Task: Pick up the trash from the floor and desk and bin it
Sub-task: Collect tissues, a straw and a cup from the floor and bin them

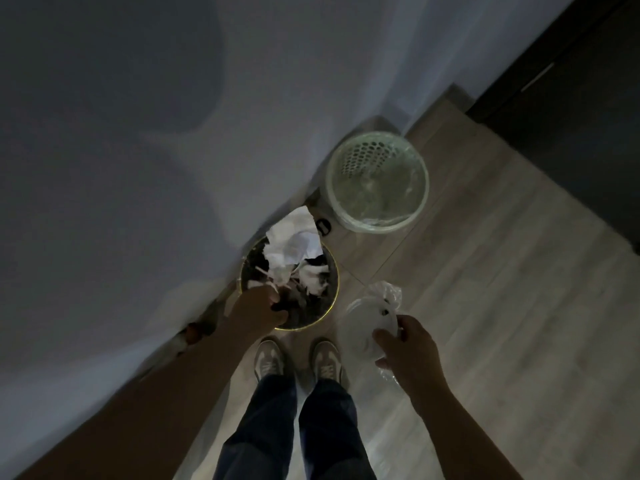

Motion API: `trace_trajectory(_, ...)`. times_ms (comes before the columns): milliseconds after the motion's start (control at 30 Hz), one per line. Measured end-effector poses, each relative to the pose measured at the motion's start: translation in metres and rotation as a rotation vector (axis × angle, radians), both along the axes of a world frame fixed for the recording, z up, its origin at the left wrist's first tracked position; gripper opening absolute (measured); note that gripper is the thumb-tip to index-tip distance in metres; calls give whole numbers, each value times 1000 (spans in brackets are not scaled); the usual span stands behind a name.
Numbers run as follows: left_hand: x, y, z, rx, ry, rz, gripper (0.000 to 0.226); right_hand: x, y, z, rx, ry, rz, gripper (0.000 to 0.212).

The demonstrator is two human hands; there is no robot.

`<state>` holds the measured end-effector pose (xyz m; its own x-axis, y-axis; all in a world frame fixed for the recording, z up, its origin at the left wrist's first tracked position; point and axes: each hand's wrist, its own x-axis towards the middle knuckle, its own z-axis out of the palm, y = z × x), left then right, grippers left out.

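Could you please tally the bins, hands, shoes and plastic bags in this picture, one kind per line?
Bins: 2, the dark full bin and the pale perforated bin.
Hands: 2, the left hand and the right hand.
Shoes: 2, the left shoe and the right shoe.
Clear plastic bag: 1.
Total: 7.

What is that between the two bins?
A small dark thing lies on the floor between the full bin and the bin with the clear liner, near the wall. The head view is too dim to tell what it is.
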<state>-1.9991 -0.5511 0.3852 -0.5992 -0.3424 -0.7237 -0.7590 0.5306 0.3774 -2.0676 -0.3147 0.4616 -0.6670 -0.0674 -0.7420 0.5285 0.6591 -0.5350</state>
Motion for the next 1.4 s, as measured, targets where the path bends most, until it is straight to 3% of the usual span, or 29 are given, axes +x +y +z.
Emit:
trace_trajectory(267, 24, -20, 10, -66, -13, -49, 30, -10, -61, -42, 44, -9, 218, 37)
trace_trajectory(500, 39, -36, 17, -35, -15, -14, 26, -18, -119, -73, -65, -209, 354, 78)
trace_trajectory(733, 47, -36, 11, -31, -5, 33, 24, -25, -118, -85, -34, -124, 540, 59)
trace_trajectory(933, 49, -34, 4, 50, -2, 58, 22, -24, -109, -90, -26, -105, 550, 38)
trace_trajectory(1100, 46, -34, -15, 45, 9, 52, 19, -33, -113, -109, 57, 80, 723, 27)
trace_trajectory(1267, 41, -41, -62, -7, 7, -23, 22, -58, -131, -162, 209, 297, 947, 39)
trace_trajectory(1400, 35, -52, -98, -49, 40, -66, 24, -79, -149, -207, 275, 330, 873, 55)
